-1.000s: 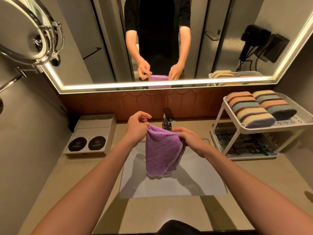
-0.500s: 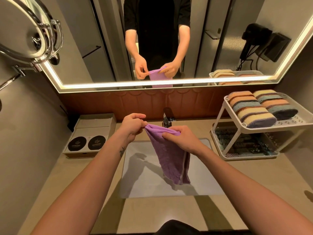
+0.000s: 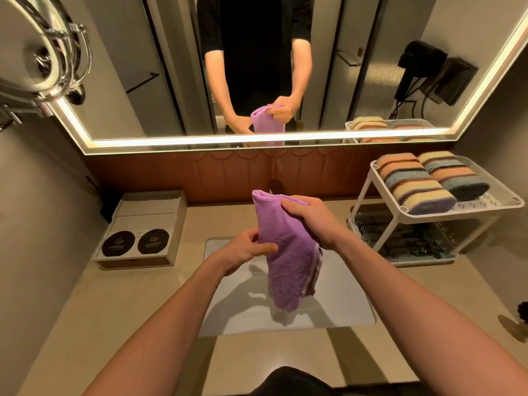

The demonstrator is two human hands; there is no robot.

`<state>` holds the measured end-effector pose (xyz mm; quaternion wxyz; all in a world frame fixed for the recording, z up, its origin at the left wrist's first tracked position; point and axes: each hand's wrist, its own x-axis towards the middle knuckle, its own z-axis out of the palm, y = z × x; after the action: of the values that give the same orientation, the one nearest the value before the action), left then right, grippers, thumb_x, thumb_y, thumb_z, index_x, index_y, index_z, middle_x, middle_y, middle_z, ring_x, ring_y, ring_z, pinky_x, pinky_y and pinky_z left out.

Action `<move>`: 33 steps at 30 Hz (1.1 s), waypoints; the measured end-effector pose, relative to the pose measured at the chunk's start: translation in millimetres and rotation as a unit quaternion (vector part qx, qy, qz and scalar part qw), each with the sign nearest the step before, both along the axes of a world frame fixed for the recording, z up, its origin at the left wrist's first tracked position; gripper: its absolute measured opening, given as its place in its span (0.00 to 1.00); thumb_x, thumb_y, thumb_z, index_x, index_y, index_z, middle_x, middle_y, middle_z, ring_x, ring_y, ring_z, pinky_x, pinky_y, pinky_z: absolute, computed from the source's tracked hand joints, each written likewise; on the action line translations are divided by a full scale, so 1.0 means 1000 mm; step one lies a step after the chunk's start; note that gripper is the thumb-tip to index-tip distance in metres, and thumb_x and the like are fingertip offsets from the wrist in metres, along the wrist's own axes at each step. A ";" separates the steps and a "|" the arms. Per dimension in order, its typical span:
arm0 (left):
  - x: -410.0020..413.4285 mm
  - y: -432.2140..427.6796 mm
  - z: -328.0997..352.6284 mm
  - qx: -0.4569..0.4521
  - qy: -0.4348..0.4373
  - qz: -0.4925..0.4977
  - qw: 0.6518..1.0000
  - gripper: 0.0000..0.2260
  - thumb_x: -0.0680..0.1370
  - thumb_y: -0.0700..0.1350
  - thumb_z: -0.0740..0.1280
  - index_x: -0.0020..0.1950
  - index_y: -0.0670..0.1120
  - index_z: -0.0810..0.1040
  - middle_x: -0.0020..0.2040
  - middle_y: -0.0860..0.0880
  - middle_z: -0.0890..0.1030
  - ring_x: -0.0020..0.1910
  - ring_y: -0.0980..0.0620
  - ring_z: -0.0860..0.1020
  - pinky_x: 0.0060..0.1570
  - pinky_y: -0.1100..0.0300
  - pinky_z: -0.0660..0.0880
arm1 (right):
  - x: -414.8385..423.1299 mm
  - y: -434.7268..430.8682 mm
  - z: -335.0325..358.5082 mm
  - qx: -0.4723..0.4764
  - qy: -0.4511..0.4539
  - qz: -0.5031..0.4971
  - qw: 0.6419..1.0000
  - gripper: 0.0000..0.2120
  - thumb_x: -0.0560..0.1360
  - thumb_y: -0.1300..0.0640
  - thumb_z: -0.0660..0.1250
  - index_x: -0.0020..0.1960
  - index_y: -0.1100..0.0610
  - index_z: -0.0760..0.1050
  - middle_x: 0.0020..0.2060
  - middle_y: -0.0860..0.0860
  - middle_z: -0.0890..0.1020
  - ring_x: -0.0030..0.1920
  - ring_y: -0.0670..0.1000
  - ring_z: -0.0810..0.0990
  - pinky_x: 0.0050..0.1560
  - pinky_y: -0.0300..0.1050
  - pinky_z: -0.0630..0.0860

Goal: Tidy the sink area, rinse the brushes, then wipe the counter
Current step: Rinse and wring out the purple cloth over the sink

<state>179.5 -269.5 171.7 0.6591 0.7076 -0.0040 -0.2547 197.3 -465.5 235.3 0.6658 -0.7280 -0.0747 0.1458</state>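
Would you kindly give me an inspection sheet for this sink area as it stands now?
Surface: beige counter around a white rectangular sink.
Job's things: purple cloth hangs folded over the sink; dark items on the rack lower tier, too blurred to name.
Clutter: box with two black round discs at the left; striped sponges on the rack's top tier at the right; small dark object at the counter's right edge.
Grippers: left hand pinches the cloth's side; right hand grips its top.
Cables: dark cords hang below the hair dryer, seen in the mirror.
Surroundings: lit wall mirror; round chrome mirror at upper left.
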 end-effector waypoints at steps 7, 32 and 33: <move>0.000 0.002 -0.007 0.036 0.013 -0.008 0.999 0.22 0.68 0.46 0.82 0.59 0.49 0.80 0.57 0.49 0.85 0.61 0.46 0.80 0.62 0.54 0.77 | 0.005 -0.002 0.007 0.127 0.087 0.068 0.986 0.15 0.82 0.53 0.64 0.66 0.57 0.80 0.60 0.58 0.83 0.57 0.55 0.82 0.62 0.52 0.76; 0.006 -0.013 0.027 -0.166 0.074 0.206 0.962 0.04 0.81 0.38 0.62 0.47 0.40 0.71 0.40 0.43 0.74 0.37 0.52 0.75 0.39 0.57 0.70 | -0.009 -0.009 -0.058 0.022 0.190 -0.042 0.981 0.21 0.81 0.46 0.65 0.69 0.57 0.74 0.57 0.54 0.83 0.58 0.53 0.81 0.58 0.49 0.77; 0.007 -0.012 0.026 -0.155 0.077 0.210 0.962 0.02 0.81 0.37 0.62 0.48 0.40 0.71 0.42 0.42 0.74 0.39 0.51 0.75 0.40 0.57 0.70 | -0.009 -0.012 -0.063 0.024 0.185 -0.050 0.981 0.21 0.80 0.49 0.68 0.70 0.57 0.72 0.57 0.53 0.82 0.56 0.52 0.81 0.58 0.49 0.77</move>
<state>186.2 -281.9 197.3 0.7976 0.5602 0.1556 -0.1604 188.3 -477.1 172.2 0.6915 -0.6753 0.0826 0.2428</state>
